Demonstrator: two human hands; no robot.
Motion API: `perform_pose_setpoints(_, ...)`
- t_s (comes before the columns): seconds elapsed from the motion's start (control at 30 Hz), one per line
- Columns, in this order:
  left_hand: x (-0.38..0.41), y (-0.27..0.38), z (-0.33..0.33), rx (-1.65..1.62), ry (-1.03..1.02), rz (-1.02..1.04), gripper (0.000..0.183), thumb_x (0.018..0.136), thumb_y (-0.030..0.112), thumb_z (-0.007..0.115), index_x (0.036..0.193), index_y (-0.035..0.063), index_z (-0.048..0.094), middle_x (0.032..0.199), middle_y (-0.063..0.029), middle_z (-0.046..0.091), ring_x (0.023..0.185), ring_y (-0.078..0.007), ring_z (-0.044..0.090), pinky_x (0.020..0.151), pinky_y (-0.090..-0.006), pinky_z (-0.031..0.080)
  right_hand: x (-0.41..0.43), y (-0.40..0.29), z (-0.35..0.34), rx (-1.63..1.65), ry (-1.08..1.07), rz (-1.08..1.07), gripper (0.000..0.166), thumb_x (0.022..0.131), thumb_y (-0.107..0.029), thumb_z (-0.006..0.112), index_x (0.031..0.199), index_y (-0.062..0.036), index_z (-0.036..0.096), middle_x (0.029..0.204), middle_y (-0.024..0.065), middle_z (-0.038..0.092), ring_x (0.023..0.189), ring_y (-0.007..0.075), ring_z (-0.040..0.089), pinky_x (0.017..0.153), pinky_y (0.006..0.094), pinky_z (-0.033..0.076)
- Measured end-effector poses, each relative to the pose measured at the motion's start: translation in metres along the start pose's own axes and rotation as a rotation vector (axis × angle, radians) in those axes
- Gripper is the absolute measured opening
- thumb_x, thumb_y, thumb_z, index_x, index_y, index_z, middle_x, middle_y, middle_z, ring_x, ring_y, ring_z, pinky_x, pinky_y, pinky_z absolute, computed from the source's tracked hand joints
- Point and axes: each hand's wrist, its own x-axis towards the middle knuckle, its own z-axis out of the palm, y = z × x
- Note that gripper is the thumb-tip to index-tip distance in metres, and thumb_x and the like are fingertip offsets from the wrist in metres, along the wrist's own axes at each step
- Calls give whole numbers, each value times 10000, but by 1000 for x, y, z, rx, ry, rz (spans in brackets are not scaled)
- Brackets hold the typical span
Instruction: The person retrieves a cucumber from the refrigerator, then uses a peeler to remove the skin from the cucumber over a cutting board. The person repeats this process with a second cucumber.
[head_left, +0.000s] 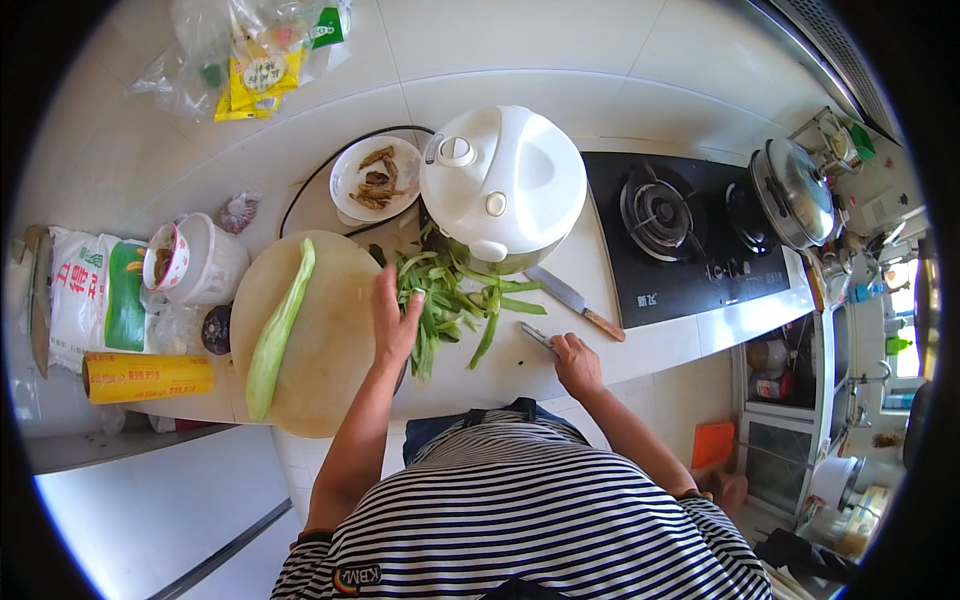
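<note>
My left hand (396, 319) is upright at the right rim of a round cutting board (337, 337), its fingers apart beside a heap of green vegetable peelings (442, 289). A long, pale green peeled gourd (281, 330) lies on the board's left half. On the counter, my right hand (576, 364) holds a metal peeler (536, 335) by one end. A knife with a wooden handle (574, 301) lies just beyond it, blade towards the rice cooker. Whether a small peel touches my left thumb, I cannot tell.
A white rice cooker (506, 184) stands behind the peelings, beside a plate of brown food (375, 178). The black gas stove (675, 232) is to the right, with a lidded steel pot (795, 193). At left are a white bag (97, 292), a yellow roll (150, 376) and a bowl (166, 256).
</note>
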Motion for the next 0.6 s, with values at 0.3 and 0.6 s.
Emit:
perform_pose_setpoints(0.3, 12, -27, -18, 493, 337, -296, 636, 886, 296, 681, 1428, 69, 439, 1435, -307, 426, 1365, -457, 345, 1139, -552, 237, 5, 13, -6, 29, 39, -55, 126, 834, -78, 603, 947, -93, 549, 906, 129, 558, 878, 351, 600, 693, 481, 517)
perform_pose_setpoints(0.6, -29, 54, -15, -255, -108, -113, 391, 860, 64, 658, 1247, 37, 604, 1085, -149, 664, 999, -306, 647, 882, -378, 519, 2, 25, -2, -13, 179, -31, 348, 754, -48, 709, 1078, -82, 588, 1060, 137, 578, 1061, 363, 559, 888, 470, 452)
